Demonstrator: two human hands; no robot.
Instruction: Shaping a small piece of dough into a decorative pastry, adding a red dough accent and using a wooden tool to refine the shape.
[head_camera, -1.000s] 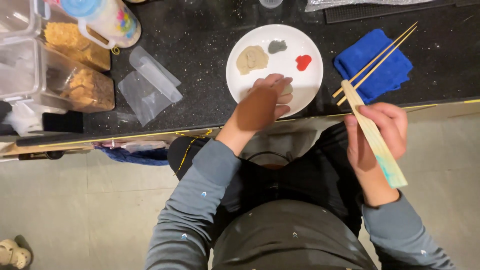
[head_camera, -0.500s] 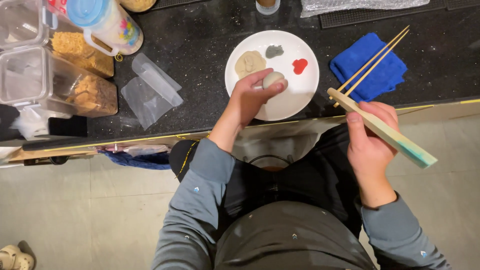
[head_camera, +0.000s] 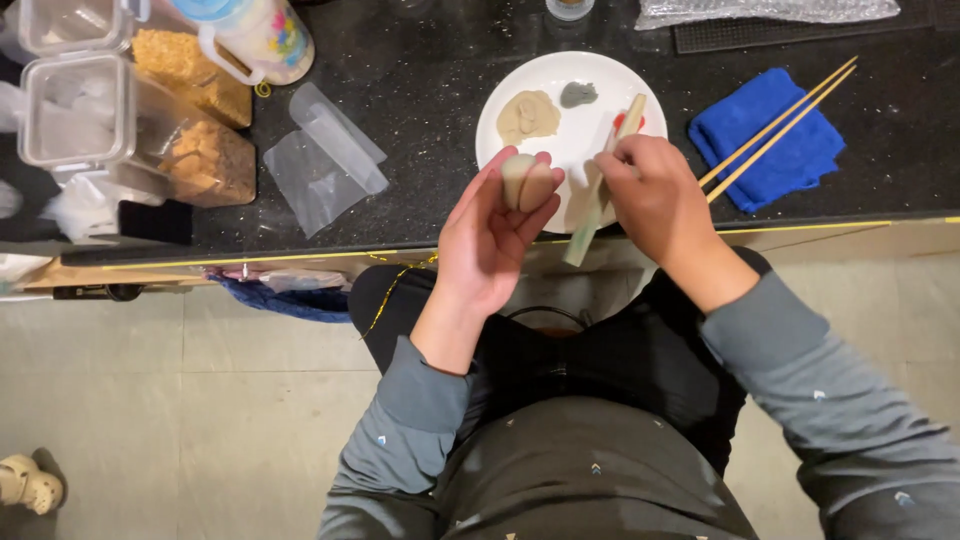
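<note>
The pale beige, rounded dough piece (head_camera: 527, 183) sits gripped in the left hand's (head_camera: 495, 240) curled fingers above the black counter's front edge, apparently half shaped. The right hand (head_camera: 655, 195) grips a flat wooden shaping stick (head_camera: 603, 185) over the round white plate (head_camera: 585, 150), where coloured dough lumps remain unused.

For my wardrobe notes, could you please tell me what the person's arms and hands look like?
Both hands, left hand and right hand, are bare, with no gloves. Both arms wear long grey-blue sleeves scattered with tiny pale marks and ending at the wrists.
</note>
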